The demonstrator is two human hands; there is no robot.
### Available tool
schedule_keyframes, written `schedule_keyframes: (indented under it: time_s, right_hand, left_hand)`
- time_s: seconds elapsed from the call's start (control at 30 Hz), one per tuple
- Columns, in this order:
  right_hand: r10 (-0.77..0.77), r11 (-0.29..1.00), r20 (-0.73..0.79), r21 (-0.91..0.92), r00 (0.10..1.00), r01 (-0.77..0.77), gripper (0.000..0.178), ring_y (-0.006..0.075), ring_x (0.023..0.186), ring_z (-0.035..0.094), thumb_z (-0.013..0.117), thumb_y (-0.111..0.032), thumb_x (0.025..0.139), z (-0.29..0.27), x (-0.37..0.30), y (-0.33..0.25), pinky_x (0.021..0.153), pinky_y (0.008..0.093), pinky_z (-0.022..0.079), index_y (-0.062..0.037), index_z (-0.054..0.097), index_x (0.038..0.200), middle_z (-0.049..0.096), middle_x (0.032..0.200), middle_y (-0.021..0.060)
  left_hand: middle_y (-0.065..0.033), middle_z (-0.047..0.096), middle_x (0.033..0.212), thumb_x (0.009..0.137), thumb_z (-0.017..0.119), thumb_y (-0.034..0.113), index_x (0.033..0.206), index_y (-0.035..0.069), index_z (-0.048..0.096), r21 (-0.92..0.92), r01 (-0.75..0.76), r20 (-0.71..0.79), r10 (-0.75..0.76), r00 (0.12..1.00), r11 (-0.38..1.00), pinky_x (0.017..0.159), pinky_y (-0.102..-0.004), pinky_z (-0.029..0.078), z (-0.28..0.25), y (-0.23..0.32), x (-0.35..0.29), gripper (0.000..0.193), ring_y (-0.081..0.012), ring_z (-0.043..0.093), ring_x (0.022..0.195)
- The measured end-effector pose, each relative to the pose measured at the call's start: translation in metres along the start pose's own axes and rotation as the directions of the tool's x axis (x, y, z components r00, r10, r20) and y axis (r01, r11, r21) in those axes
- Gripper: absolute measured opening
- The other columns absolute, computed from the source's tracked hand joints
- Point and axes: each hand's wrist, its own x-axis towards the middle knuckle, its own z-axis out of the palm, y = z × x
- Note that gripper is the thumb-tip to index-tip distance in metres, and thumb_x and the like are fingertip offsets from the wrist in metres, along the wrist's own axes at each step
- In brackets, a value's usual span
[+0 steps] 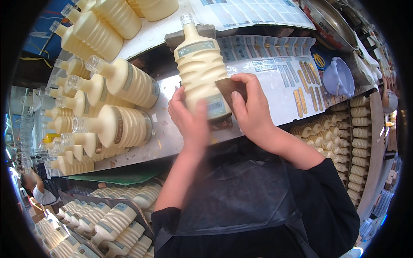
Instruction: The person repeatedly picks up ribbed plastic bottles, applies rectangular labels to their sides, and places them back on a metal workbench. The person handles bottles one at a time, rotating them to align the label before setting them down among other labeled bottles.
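Observation:
A cream-coloured ribbed bottle [201, 69] with a clear threaded neck lies in front of me, neck pointing away. Its shoulder rests on a brown block [207, 31]. It bears one label near the shoulder and another label [216, 106] with a barcode near its base. My left hand [189, 118] is at the bottle's lower left side, fingers along the edge; its thumb is blurred over the base. Pinched in my right hand [249, 103] is a thin, flat dark brown piece [231, 91], its edge against the bottle's right side near the lower label.
Cream bottles [129, 127] crowd the table's left side. Label sheets [275, 69] and gold strips [300, 102] lie to the right, beside a lavender bucket [338, 77]. More bottles fill racks [357, 146] at right and a bin [116, 223] at lower left. Another person [41, 189] is far left.

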Motion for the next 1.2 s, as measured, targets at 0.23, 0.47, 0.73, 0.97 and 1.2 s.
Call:
schedule_keyframes:
  time_s: [0.23,0.47,0.73,0.97,1.2]
  right_hand:
    - [-0.181,0.975,-0.079,0.12,0.98,0.189,0.036,0.0318,0.103,0.07,0.064,0.008,0.086,-0.008,0.006,0.018,0.082,0.0391,0.056,-0.0014,0.059,0.12,0.068,0.112,0.0148]
    - [-0.669,0.726,0.219,-0.012,0.711,0.687,0.029,0.0274,0.091,0.075,0.073,0.005,0.072,-0.023,-0.018,0.0,0.076,0.0378,0.06,-0.0044,0.074,0.099,0.076,0.1,0.0118]
    - [-0.673,0.648,0.308,-0.191,0.672,0.737,0.023,0.0233,0.084,0.068,0.067,-0.009,0.075,0.001,0.0,-0.031,0.073,0.034,0.052,-0.0054,0.069,0.097,0.068,0.094,0.0072]
    - [-0.628,0.69,0.469,-0.035,0.621,0.723,0.021,0.0246,0.078,0.067,0.069,-0.009,0.079,0.01,-0.001,-0.042,0.071,0.0364,0.053,-0.0073,0.069,0.1,0.064,0.083,0.0069]
    - [-0.552,0.772,0.132,-0.293,0.823,0.564,0.026,0.0282,0.08,0.071,0.072,0.002,0.082,-0.024,0.02,-0.016,0.069,0.0376,0.055,-0.0055,0.073,0.108,0.073,0.094,0.0132]
  left_hand:
    - [-0.0202,0.046,0.134,0.094,0.067,0.028,0.14,-0.003,0.043,-0.182,0.06,0.01,-0.059,0.998,0.981,0.113,-0.0462,0.035,-0.001,-0.011,0.003,0.06,-0.0321,0.046,0.128]
    - [-0.009,0.053,0.119,0.092,0.073,0.024,0.132,0.0,0.052,-0.359,0.145,0.063,-0.131,0.989,0.922,0.107,-0.0373,0.038,-0.008,-0.012,0.011,0.051,-0.0211,0.048,0.116]
    - [-0.008,0.061,0.124,0.103,0.056,0.012,0.131,0.001,0.058,-0.667,0.287,0.17,-0.235,0.957,0.688,0.101,-0.032,0.046,-0.018,-0.008,0.015,0.03,-0.0148,0.057,0.113]
    - [-0.0037,0.063,0.106,0.108,0.048,0.018,0.126,0.0,0.064,-0.677,0.291,0.177,-0.234,0.956,0.676,0.096,-0.0297,0.045,-0.024,-0.008,0.017,0.03,-0.0118,0.056,0.102]
    - [-0.0053,0.064,0.109,0.109,0.049,0.023,0.121,0.001,0.066,-0.485,0.19,0.105,-0.158,0.982,0.854,0.097,-0.0291,0.044,-0.038,0.005,0.042,0.031,-0.0127,0.056,0.105]
